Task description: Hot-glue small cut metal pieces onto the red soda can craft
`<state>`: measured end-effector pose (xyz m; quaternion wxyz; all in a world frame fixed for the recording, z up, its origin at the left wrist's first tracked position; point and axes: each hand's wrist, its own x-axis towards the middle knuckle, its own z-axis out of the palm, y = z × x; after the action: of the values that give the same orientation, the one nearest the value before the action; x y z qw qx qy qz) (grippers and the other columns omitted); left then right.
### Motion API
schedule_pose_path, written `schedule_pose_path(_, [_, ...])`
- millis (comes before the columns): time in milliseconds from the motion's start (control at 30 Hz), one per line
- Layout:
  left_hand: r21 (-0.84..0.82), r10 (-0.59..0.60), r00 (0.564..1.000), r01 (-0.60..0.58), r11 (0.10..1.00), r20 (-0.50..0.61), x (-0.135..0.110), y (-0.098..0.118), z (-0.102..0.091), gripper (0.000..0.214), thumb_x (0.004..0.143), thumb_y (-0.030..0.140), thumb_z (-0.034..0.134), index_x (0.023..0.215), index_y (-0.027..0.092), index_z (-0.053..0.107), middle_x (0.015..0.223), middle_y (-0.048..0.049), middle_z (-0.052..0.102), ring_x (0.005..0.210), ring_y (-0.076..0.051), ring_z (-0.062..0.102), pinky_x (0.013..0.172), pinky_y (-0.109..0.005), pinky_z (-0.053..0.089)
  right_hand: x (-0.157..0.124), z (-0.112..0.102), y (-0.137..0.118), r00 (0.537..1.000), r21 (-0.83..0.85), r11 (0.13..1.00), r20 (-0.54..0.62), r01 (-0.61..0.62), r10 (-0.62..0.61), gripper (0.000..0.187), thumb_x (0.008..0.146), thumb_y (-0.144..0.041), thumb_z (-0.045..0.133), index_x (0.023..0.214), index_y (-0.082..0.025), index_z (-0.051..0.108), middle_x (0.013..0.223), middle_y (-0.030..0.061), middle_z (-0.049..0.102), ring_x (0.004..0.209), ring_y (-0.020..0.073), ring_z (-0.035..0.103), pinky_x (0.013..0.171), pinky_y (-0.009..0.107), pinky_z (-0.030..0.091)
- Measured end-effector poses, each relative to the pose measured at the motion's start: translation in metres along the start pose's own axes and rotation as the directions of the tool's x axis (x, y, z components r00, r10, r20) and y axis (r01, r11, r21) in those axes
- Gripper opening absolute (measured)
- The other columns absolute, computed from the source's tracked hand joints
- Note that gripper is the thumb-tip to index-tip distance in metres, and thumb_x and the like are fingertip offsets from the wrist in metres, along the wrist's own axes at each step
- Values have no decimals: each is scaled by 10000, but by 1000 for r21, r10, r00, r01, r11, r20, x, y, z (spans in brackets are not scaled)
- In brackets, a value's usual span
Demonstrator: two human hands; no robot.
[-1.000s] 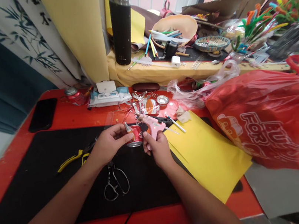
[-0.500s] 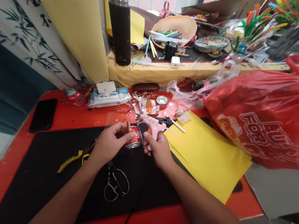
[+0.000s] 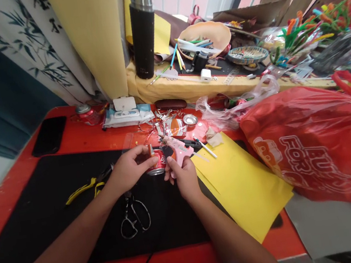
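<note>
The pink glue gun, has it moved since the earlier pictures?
No, or hardly: against the scissors on the black mat, the pink glue gun sits in the same place.

At the centre of the frame, the soda can [image 3: 159, 162] was red with silver rims, beside a pink glue gun [image 3: 178, 150]. Lower right lay bright yellow paper [image 3: 244, 191]; the plastic bag [image 3: 327, 157] at right was red with white lettering; the curtain [image 3: 34, 51] at upper left showed green bamboo leaves on white.

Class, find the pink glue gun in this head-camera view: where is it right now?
At centre of the head view, the pink glue gun is in the right hand, just right of the red can in the left hand, beside the yellow paper.
</note>
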<state>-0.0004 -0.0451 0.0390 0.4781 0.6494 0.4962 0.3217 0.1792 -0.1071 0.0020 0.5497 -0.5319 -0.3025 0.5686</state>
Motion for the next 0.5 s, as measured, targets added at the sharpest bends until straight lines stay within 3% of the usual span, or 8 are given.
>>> schedule_pose_path(333, [9, 41, 985, -43, 999, 165, 19, 1, -16, 318, 824, 508, 849, 825, 230, 695, 782, 16, 693, 707, -186, 640, 679, -289, 538, 1, 13, 1, 1000, 48, 999, -9, 23, -22, 401, 880, -556, 839, 859, -217, 626, 664, -8, 718, 433, 144, 658, 380, 214, 404])
schedule_pose_path(500, [25, 66, 970, -73, 997, 233, 24, 1, -22, 325, 842, 509, 831, 798, 231, 669, 753, 24, 645, 707, -185, 609, 678, -290, 507, 2, 14, 1, 999, 57, 998, -24, 39, -38, 391, 895, -548, 820, 844, -209, 632, 672, 7, 736, 422, 132, 644, 377, 207, 395])
